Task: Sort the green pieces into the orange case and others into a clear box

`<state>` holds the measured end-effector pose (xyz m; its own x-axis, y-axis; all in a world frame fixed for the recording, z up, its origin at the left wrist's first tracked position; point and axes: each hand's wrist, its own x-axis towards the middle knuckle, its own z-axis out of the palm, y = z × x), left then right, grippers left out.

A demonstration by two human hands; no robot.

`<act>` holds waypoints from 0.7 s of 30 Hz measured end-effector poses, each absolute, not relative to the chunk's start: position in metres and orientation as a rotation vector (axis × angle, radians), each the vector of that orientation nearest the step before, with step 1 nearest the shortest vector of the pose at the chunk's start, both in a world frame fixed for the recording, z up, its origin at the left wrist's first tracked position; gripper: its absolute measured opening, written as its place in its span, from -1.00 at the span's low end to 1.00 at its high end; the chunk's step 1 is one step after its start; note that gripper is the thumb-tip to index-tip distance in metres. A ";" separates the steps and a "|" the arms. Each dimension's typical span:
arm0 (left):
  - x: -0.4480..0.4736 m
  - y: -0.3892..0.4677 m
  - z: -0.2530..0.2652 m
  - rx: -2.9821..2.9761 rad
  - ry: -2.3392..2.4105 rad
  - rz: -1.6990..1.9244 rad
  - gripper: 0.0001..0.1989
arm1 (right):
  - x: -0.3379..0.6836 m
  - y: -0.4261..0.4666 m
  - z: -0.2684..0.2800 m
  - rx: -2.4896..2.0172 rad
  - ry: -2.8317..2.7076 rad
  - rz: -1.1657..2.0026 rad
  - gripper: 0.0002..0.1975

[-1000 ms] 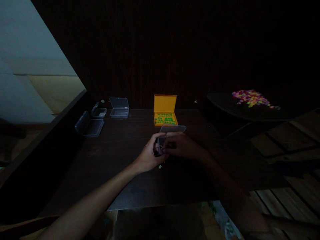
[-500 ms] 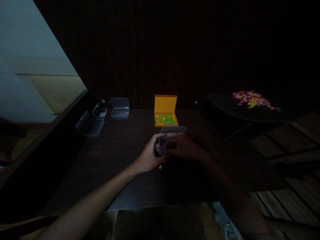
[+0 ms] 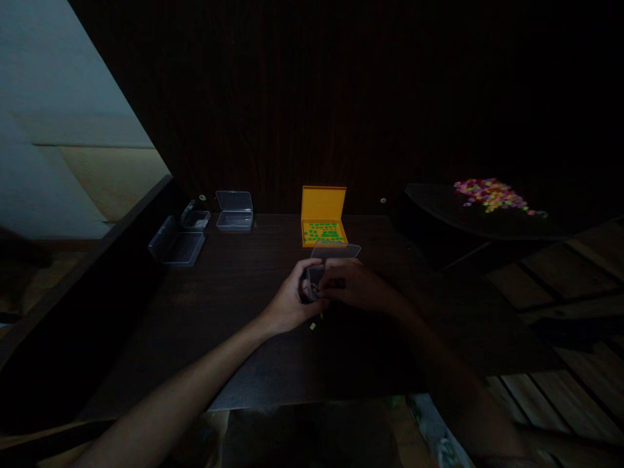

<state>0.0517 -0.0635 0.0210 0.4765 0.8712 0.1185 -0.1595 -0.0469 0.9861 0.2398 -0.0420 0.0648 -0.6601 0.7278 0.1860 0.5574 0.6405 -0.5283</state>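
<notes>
My left hand (image 3: 291, 300) is wrapped round a clear plastic box (image 3: 314, 274) and holds it tilted above the table, its see-through lid (image 3: 336, 249) standing up at the far side. The fingers of my right hand (image 3: 350, 286) are bent together inside the box's mouth. Whatever they pinch is too dark and small to make out. Below the hands a small pale piece (image 3: 312, 326) lies on the table, with a tiny yellow bit (image 3: 321, 316) beside it. Just beyond the box stands a yellow case (image 3: 322, 205), lid up, with several green pieces inside.
Three clear plastic boxes with raised lids stand at the left: one in front (image 3: 188, 250), one in the corner (image 3: 197, 220), one at the back (image 3: 234, 221). A dark corner shelf (image 3: 429, 195) at the right bears a pile of colourful beads (image 3: 492, 195). A raised side board (image 3: 97, 260) edges the table.
My right hand's fingers have shifted slightly within the box, and the box has tipped a little. My left hand keeps its hold. The other things stay put.
</notes>
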 end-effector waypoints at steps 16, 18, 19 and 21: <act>0.052 -0.057 0.019 1.202 0.613 1.036 -0.30 | 0.239 -0.052 0.075 -0.936 -2.469 0.499 -0.71; 0.052 -0.057 0.018 1.200 0.615 1.043 -0.29 | 0.239 -0.053 0.076 -0.950 -2.499 0.499 -0.72; 0.051 -0.056 0.018 1.200 0.620 1.043 -0.29 | 0.240 -0.052 0.076 -0.960 -2.508 0.494 -0.73; 0.051 -0.056 0.018 1.194 0.633 1.034 -0.28 | 0.241 -0.052 0.076 -0.985 -2.512 0.472 -0.74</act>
